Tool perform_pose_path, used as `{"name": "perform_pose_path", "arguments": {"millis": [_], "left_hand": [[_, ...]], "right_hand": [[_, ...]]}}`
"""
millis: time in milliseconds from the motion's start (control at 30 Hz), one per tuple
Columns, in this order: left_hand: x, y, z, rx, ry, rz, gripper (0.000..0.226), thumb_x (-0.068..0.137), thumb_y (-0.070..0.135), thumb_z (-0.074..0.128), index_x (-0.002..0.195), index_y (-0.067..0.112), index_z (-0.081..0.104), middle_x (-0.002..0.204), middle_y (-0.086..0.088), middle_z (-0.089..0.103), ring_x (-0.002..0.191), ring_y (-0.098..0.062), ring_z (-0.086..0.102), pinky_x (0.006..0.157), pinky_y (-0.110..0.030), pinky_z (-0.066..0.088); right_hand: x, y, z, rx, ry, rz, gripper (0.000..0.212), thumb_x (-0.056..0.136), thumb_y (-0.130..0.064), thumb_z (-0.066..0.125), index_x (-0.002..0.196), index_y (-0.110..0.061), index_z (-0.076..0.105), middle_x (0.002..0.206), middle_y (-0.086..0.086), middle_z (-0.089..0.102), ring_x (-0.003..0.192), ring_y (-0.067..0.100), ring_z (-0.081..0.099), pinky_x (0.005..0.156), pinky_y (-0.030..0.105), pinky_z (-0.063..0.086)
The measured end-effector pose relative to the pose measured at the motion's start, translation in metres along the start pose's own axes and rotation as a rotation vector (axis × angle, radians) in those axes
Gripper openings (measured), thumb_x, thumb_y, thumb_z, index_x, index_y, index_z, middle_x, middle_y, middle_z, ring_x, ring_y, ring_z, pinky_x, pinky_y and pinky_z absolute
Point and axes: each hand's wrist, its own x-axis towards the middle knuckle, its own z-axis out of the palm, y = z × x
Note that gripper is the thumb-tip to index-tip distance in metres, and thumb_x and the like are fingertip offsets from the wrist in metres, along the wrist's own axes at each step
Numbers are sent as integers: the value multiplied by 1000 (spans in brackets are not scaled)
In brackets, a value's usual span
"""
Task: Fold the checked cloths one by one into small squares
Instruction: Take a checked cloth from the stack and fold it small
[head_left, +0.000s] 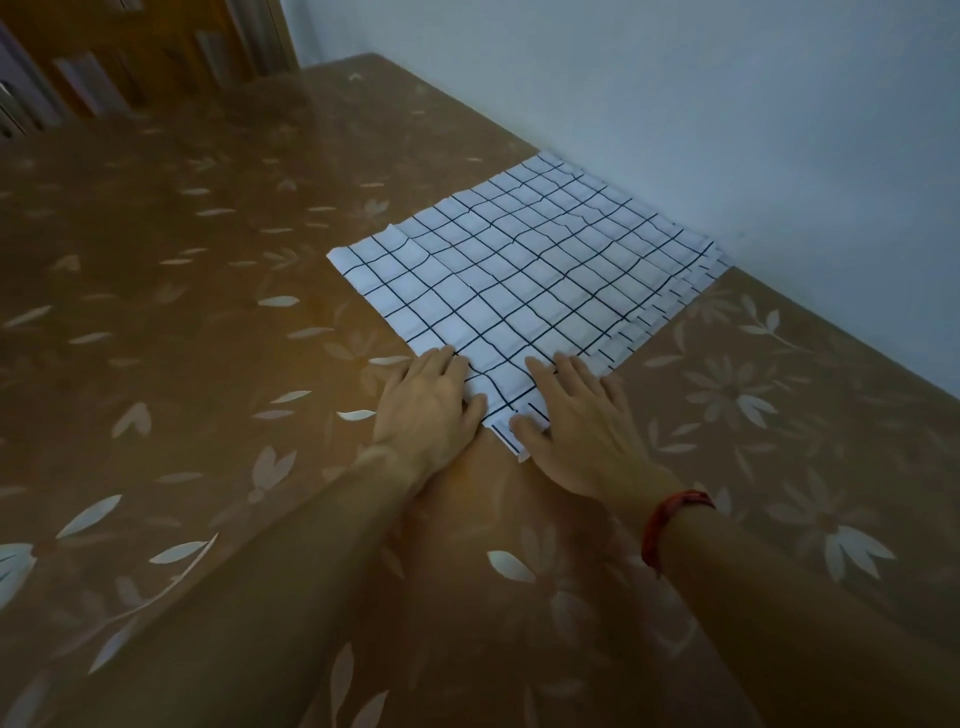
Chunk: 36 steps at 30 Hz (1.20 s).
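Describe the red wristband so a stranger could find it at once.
Start at the brown flowered table, where the left hand and right hand rest flat on the near corner of a white checked cloth. Follow the right hand back to its wrist: the red wristband circles it; the other wrist is bare.

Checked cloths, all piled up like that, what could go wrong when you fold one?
The checked cloths lie stacked with their right edges staggered, so the left hand and right hand, flat on the near corner, might lift two layers at once. The table cover looks glossy, so the pile may slide.
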Motion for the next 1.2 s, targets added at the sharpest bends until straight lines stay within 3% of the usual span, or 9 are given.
{"name": "perform_pose_path", "arguments": {"millis": [133,333,467,600,700,800,933,1067,1200], "left_hand": [[1,3,-3,42,77,46,21,87,27,54,92,12,68,99,-4,63,93,-27,55,82,-39,42],[-12,9,-15,62,117,101,21,87,22,63,69,10,61,72,-7,59,71,-29,54,64,-36,38],[-29,15,-27,56,63,127,23,91,27,55,74,12,61,71,-4,61,70,-26,53,66,-36,37],[-53,25,-41,-27,79,147,22,89,29,60,73,13,59,68,-1,60,66,-23,52,64,-35,41],[-72,37,-53,-51,82,178,20,88,30,64,75,15,60,67,1,59,65,-21,51,63,-34,42],[-91,48,-67,-82,104,217,13,85,25,67,78,15,62,69,1,58,66,-19,50,61,-33,41],[-113,59,-82,-73,115,252,22,89,26,48,81,14,65,71,0,60,67,-19,52,61,-30,38],[-129,64,-92,-52,91,292,28,89,26,44,86,15,70,79,2,66,72,-20,59,64,-31,45],[-137,64,-95,-9,54,284,24,87,26,49,75,15,67,74,2,64,70,-22,57,60,-35,47]], "right_hand": [[-2,-5,1,-11,20,-21,65,92,-48,42,149,-24,22,154,9,27,144,24,19,114,44,16],[-9,-8,-5,-13,51,-50,61,90,-40,48,147,-24,32,147,7,38,139,21,28,111,41,23],[-22,-10,-6,-59,117,-72,57,84,-31,59,139,-22,45,142,11,47,134,25,41,107,42,33],[-38,-14,-7,-109,232,-60,44,76,-24,72,119,-23,60,118,3,64,113,23,57,97,39,37],[-53,-16,-14,-86,333,-74,29,76,-16,68,104,-23,68,101,-4,68,97,21,61,87,35,37],[-69,-18,-28,-21,347,-99,22,77,-15,65,97,-22,73,97,-5,70,95,20,61,85,32,35],[-98,-25,-52,69,282,-117,40,81,-40,44,103,-21,71,104,-3,70,101,20,61,91,38,39],[-122,-23,-57,27,213,-136,53,79,-63,49,108,-25,70,116,-3,67,110,18,58,96,37,37],[-135,-18,-54,14,234,-130,27,67,-26,66,93,-27,74,109,-2,71,106,17,55,88,35,42]]}}
